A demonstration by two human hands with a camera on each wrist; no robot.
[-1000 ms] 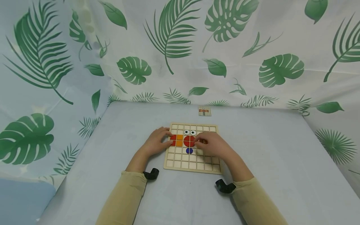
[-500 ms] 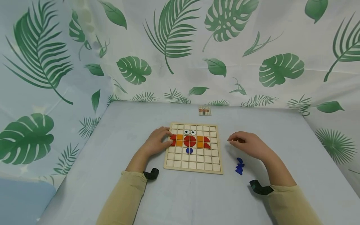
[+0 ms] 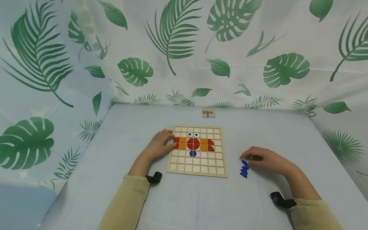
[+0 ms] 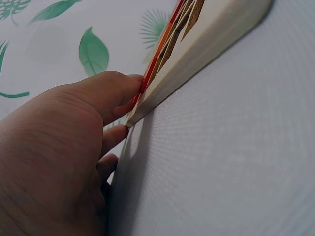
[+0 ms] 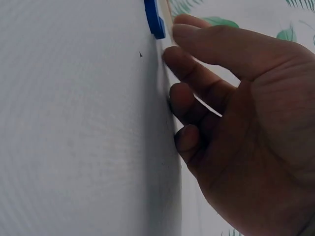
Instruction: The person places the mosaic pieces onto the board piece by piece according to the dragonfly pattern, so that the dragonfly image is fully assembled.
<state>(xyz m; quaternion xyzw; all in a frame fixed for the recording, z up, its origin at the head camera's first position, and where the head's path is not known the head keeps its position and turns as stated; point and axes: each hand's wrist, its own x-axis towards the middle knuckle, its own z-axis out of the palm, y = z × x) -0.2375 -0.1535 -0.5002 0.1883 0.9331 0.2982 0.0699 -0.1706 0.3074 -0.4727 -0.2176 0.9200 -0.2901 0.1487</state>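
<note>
A wooden grid board [image 3: 188, 167] lies flat on the table, bearing red, orange, white and blue pieces. My left hand [image 3: 158, 145] rests at its left edge, thumb and fingertips touching the rim and the red pieces [image 3: 176, 143] there. In the left wrist view, the left hand [image 4: 64, 142] has its fingers spread along that edge. Several blue pieces [image 3: 244, 169] lie in a small cluster right of the board. My right hand [image 3: 267, 159] hovers just beside them, fingers loosely curved. In the right wrist view the fingertips are close to a blue piece [image 5: 155, 19] but apart from it.
A small card [image 3: 208, 112] with a gridded picture lies behind the board, near the back of the table [image 3: 178, 204]. Leaf-printed cloth [image 3: 184, 48] walls in the table at the back and sides.
My right hand has left the board and moved right, then down to the blue pieces. Orange and red pieces at the board's right, earlier covered, now show. The left hand has stayed put.
</note>
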